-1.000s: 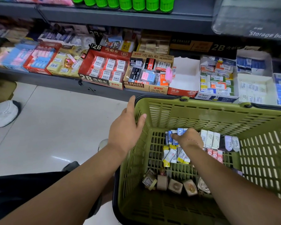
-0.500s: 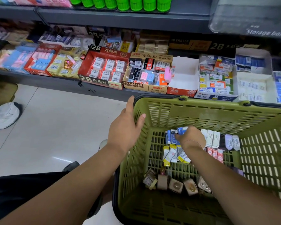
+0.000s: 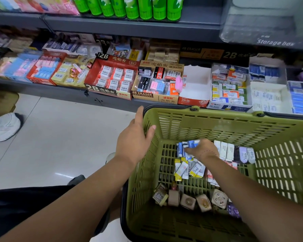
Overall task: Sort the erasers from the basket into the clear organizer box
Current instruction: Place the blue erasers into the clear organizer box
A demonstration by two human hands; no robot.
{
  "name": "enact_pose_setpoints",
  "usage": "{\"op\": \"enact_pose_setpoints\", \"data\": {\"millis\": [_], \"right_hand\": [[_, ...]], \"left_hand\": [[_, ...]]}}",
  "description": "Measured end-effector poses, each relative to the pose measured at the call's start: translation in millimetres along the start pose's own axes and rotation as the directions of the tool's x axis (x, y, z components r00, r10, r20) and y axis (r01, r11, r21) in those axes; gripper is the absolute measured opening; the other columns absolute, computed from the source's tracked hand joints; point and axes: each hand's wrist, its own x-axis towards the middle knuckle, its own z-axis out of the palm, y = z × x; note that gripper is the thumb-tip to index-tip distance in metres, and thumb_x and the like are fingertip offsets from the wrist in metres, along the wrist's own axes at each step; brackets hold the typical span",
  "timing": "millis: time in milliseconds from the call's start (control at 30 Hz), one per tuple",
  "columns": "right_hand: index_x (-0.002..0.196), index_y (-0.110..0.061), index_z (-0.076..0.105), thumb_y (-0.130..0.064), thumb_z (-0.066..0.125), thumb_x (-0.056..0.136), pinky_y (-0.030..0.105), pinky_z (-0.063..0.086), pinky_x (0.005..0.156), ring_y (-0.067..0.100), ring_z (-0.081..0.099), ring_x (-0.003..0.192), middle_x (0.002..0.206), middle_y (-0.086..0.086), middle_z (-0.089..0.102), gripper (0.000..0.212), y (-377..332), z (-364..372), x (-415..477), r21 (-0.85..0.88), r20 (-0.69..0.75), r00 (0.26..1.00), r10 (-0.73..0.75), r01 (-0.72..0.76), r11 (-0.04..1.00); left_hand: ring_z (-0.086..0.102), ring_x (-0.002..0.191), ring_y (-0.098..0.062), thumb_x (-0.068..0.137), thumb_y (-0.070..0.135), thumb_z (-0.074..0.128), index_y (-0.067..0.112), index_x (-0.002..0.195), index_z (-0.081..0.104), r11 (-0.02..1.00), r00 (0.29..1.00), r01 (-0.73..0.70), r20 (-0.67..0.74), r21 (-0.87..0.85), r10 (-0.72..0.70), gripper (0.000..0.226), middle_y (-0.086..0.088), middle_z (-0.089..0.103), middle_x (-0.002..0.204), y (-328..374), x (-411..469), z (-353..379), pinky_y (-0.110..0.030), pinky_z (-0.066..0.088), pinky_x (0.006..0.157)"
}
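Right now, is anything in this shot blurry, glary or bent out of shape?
Head view: the blue erasers pinched by the right hand are smeared; a light streak glares on the floor; the shelf edge bows with the wide lens; the clear storage box top right looks hazy.

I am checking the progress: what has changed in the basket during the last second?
Almost nothing. The right hand keeps pinching a blue eraser near the far side of the basket, shifted only slightly. The left hand stays on the basket's rim; the other erasers lie as before.
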Motion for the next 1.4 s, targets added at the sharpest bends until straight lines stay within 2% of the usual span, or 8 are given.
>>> {"op": "enact_pose_setpoints", "data": {"millis": [233,300,433,633,833,1033,1200,1400], "right_hand": [[0.078,-0.017,0.059,-0.04,0.081,0.069,0.017,0.035,0.04,0.013,0.047,0.053,0.061,-0.002,0.054,0.033,-8,-42,-38,0.561,0.116,0.965,-0.237,0.133,0.817],[0.088,-0.015,0.067,-0.039,0.079,0.071,0.014,0.03,0.039,0.007,0.042,0.051,0.069,-0.001,0.058,0.032,-20,-65,-56,0.661,0.18,0.906,-0.384,0.178,0.729],[0.081,-0.027,0.067,-0.03,0.075,0.075,0.018,0.032,0.045,0.002,0.045,0.05,0.062,-0.008,0.058,0.01,-35,-91,-91,0.667,0.2,0.774,-0.601,0.342,0.662],[0.112,-0.012,0.064,-0.003,0.075,0.076,0.032,0.055,0.089,0.019,0.066,0.1,0.108,0.006,0.069,0.038,-34,-105,-108,0.684,0.203,0.683,-0.702,0.414,0.6],[0.126,0.0,0.05,-0.016,0.057,0.086,0.024,0.057,0.078,0.013,0.059,0.073,0.081,0.002,0.065,0.043,-16,-113,-93,0.773,0.516,0.477,-0.711,0.098,0.626],[0.092,-0.007,0.07,-0.031,0.072,0.083,0.025,0.044,0.066,0.012,0.051,0.063,0.076,-0.001,0.062,0.026,4,-62,-44,0.489,0.181,0.952,-0.248,0.132,0.863],[0.075,-0.014,0.061,-0.042,0.066,0.083,0.024,0.035,0.054,0.022,0.052,0.065,0.068,0.002,0.056,0.029,0,-8,-30,0.011,-0.007,0.989,-0.15,0.15,0.989],[0.074,-0.016,0.063,-0.039,0.067,0.082,0.021,0.036,0.054,0.022,0.055,0.063,0.071,0.002,0.062,0.025,-9,11,-21,-0.108,-0.061,0.996,-0.059,0.052,0.993]], "left_hand": [[0.039,0.133,-0.02,0.096,0.042,0.044,0.015,0.148,0.03,0.895,0.89,-0.445,-0.104,0.014,0.444,0.06,-0.005,0.041,0.145,28,-8,-10,-0.037,0.029,0.112],[0.034,0.137,-0.015,0.089,0.059,0.048,0.026,0.15,0.023,0.892,0.961,-0.125,0.172,-0.434,0.218,0.074,0.001,0.034,0.151,51,-14,-10,-0.039,0.03,0.113],[0.047,0.131,-0.02,0.075,0.054,0.063,0.022,0.149,0.025,0.303,0.753,0.594,0.647,-0.745,0.117,0.089,-0.007,0.044,0.147,78,-21,-5,-0.047,0.039,0.109],[0.07,0.094,-0.021,0.068,0.029,0.075,0.01,0.123,0.057,0.198,0.731,0.637,0.666,-0.745,0.152,0.061,-0.01,0.072,0.106,77,-13,-4,-0.035,0.059,0.079],[0.07,0.071,-0.02,0.066,0.04,0.074,0.013,0.097,0.065,0.361,0.687,0.64,0.716,-0.678,0.127,0.042,-0.008,0.072,0.082,62,-13,2,-0.03,0.059,0.067],[0.068,0.065,-0.016,0.06,0.04,0.078,0.007,0.101,0.065,0.248,0.649,0.74,0.76,-0.625,-0.024,0.054,-0.009,0.071,0.075,43,-3,-1,-0.025,0.056,0.059],[0.065,0.063,-0.015,0.055,0.035,0.08,0.01,0.095,0.068,0.228,0.631,0.763,0.773,-0.605,-0.06,0.049,-0.007,0.071,0.08,37,-4,7,-0.025,0.055,0.058],[0.066,0.061,-0.015,0.061,0.032,0.077,0.01,0.098,0.067,0.216,0.607,0.778,0.795,-0.59,-0.014,0.044,-0.007,0.071,0.078,40,-1,10,-0.023,0.053,0.055]]}}
